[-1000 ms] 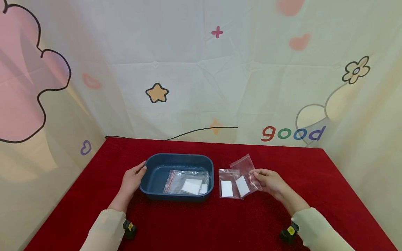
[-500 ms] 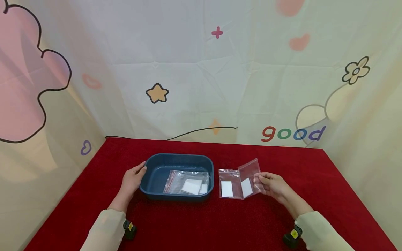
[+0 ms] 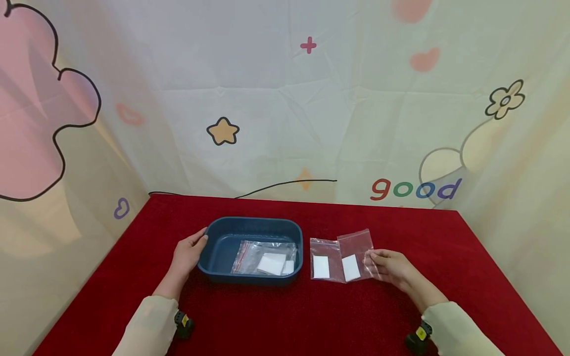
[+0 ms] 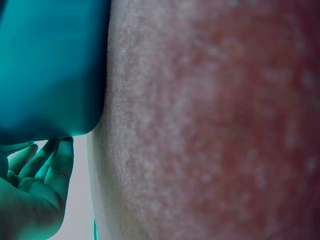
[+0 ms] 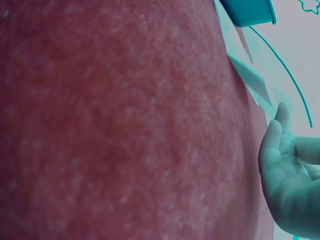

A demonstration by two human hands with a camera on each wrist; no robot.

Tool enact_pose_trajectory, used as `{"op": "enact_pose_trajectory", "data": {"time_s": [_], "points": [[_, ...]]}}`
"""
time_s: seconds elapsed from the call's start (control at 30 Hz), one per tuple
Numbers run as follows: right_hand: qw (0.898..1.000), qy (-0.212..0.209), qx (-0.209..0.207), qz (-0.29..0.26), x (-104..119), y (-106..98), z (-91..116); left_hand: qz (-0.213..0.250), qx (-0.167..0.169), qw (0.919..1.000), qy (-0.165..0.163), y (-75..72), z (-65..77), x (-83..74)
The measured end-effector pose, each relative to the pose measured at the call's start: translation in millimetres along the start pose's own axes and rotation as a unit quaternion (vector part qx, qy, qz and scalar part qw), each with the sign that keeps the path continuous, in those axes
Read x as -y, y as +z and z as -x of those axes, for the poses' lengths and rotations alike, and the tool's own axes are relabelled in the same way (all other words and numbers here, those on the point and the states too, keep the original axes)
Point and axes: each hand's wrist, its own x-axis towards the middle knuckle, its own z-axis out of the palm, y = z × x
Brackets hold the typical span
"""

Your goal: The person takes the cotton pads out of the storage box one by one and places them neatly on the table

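My left hand (image 3: 187, 253) rests against the left end of a dark blue rectangular plastic box (image 3: 256, 223), fingertips and thumb at its outer wall. In the left wrist view, the fingers (image 4: 59, 167) meet the box wall (image 4: 55, 75). My right hand (image 3: 394, 267) pinches the right edge of a clear zip bag (image 3: 356, 242) holding a white rectangular piece (image 3: 351, 267). Beside it, a similar zip bag (image 3: 327, 247) with a white piece (image 3: 321, 267) lies flat, and the two bags meet edge to edge. In the right wrist view, the right hand (image 5: 292, 175) is partly cut off.
Inside the box lie overlapping clear zip bags (image 3: 251, 252) with white pieces (image 3: 271, 263). A red cloth (image 3: 285, 321) covers the table. Behind it hangs a pale printed curtain (image 3: 276, 123). Each wrist wears a small dark camera, as on the left wrist camera (image 3: 184, 325).
The right hand has drawn its zip bag to the right and slightly down, turning it from overlapping the other bag to lying beside it. The left hand and the box stay put.
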Motion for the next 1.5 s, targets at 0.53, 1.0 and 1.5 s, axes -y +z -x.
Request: {"op": "enact_pose_trajectory", "data": {"time_s": [0.53, 1.0, 1.5], "points": [[0.997, 0.001, -0.010, 0.072, -7, -11, 2, 0.003, -0.001, 1.0000, 0.000, -0.1, -1.1, 1.0], [0.985, 0.004, -0.036, 0.168, 1, -12, 5, -0.003, -0.005, 1.0000, 0.005, -0.3, -0.3, 0.8], [0.976, 0.023, -0.016, 0.216, 9, -17, 12, 0.008, -0.002, 1.0000, -0.002, 0.4, -0.8, 0.7]]}}
